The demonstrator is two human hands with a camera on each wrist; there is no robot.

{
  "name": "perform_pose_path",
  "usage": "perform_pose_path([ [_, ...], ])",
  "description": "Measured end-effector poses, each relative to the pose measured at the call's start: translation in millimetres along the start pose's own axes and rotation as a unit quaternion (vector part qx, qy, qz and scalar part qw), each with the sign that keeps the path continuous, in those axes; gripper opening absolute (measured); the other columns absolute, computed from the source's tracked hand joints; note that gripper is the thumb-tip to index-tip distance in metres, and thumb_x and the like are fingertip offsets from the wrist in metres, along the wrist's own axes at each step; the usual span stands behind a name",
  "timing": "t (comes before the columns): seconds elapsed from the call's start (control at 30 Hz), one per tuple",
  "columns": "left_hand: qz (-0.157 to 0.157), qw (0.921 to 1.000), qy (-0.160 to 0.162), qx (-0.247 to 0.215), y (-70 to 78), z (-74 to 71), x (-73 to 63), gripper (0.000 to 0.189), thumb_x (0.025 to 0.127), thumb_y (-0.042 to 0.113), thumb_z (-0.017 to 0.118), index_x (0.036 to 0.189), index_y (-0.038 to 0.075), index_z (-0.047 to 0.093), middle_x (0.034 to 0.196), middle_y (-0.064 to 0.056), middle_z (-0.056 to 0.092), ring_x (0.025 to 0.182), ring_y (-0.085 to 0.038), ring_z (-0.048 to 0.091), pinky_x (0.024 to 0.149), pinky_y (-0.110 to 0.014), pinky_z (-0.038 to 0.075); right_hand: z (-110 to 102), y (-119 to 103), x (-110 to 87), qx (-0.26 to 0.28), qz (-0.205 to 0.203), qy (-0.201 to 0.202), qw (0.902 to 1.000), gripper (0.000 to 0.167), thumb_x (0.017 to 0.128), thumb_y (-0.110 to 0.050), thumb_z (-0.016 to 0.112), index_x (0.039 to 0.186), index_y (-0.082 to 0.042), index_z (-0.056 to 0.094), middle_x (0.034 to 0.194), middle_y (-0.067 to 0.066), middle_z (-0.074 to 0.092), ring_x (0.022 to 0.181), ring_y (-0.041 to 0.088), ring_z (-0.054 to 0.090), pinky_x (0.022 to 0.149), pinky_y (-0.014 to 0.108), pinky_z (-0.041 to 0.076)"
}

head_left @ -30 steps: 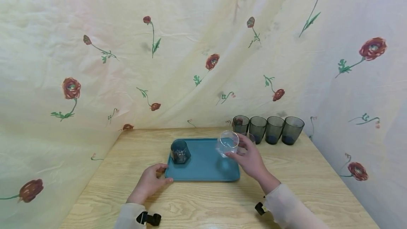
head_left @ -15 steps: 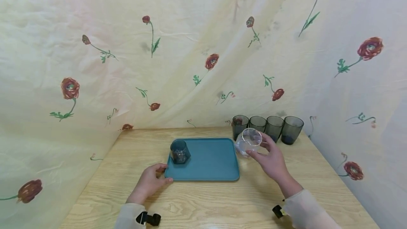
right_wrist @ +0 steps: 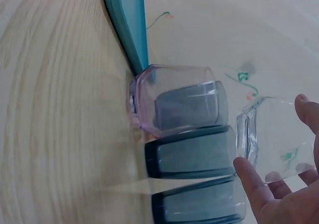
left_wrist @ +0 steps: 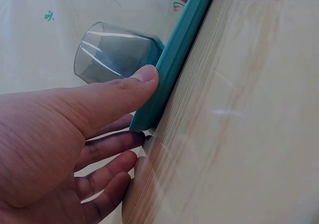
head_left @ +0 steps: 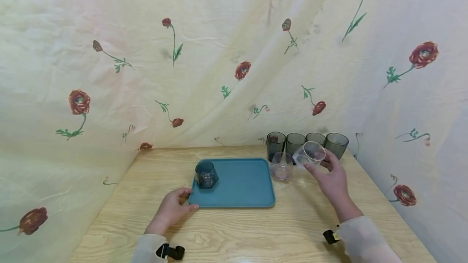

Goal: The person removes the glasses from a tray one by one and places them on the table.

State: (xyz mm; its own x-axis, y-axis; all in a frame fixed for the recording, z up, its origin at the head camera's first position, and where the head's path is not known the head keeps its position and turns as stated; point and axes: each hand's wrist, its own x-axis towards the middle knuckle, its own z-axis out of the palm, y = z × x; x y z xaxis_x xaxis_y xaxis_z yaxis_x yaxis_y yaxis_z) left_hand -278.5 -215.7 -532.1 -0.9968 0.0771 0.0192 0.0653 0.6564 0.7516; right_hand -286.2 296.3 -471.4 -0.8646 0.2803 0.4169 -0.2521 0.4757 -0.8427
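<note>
My right hand grips a clear faceted glass with a gold rim, held above the table and tilted. In the right wrist view, thumb and fingers are round this clear glass. My left hand holds the near left corner of a blue-green tray; in the left wrist view its thumb lies on the edge of the tray. A dark hexagonal-based glass stands upright on the tray's left side. Just right of the tray stands a pale pinkish glass.
Several grey tumblers stand in a row at the back right, partly behind the held glass. Flowered fabric hangs behind and at both sides of the wooden table.
My right hand has moved right with the clear glass, from over the tray, past the pinkish glass, to in front of the grey tumblers. The left hand and tray have stayed put.
</note>
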Motion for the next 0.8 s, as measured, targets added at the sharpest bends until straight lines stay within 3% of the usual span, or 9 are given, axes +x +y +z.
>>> perform_pose_path([
  [0.23, -0.002, 1.0000, 0.001, 0.003, 1.1, -0.6, 0.9, 0.060, 0.083, 0.037, 0.091, 0.135, 0.015, 0.069, 0.132, -0.004, 0.068, 0.119, -0.028, 0.064, 0.098, -0.052, 0.055, -2, 18, 5.6, -0.006, 0.059, 0.013, 0.9982, 0.080, 0.093, -0.033, 0.083, 0.159, -0.013, 0.044, 0.135, 0.016, 0.055, 0.123, 0.029, 0.055, 0.080, 0.016, 0.044],
  [0.5, -0.004, 1.0000, -0.002, 0.005, 1.2, -1.3, -0.6, 0.060, 0.084, 0.036, 0.091, 0.135, 0.014, 0.069, 0.132, -0.004, 0.068, 0.120, -0.028, 0.064, 0.098, -0.052, 0.055, -3, 39, 8.3, -0.011, 0.111, -0.023, 0.9935, 0.084, 0.094, -0.040, 0.081, 0.161, -0.011, 0.040, 0.147, 0.023, 0.046, 0.131, 0.041, 0.049, 0.072, 0.013, 0.047],
  [0.8, 0.005, 1.0000, -0.005, 0.005, 3.2, -1.2, -2.2, 0.058, 0.084, 0.034, 0.091, 0.134, 0.013, 0.069, 0.132, -0.004, 0.068, 0.117, -0.027, 0.065, 0.097, -0.051, 0.055, -2, 56, 11.8, -0.042, 0.106, -0.086, 0.9898, 0.090, 0.094, -0.044, 0.080, 0.163, -0.008, 0.035, 0.152, 0.029, 0.044, 0.131, 0.046, 0.051, 0.078, 0.017, 0.051],
])
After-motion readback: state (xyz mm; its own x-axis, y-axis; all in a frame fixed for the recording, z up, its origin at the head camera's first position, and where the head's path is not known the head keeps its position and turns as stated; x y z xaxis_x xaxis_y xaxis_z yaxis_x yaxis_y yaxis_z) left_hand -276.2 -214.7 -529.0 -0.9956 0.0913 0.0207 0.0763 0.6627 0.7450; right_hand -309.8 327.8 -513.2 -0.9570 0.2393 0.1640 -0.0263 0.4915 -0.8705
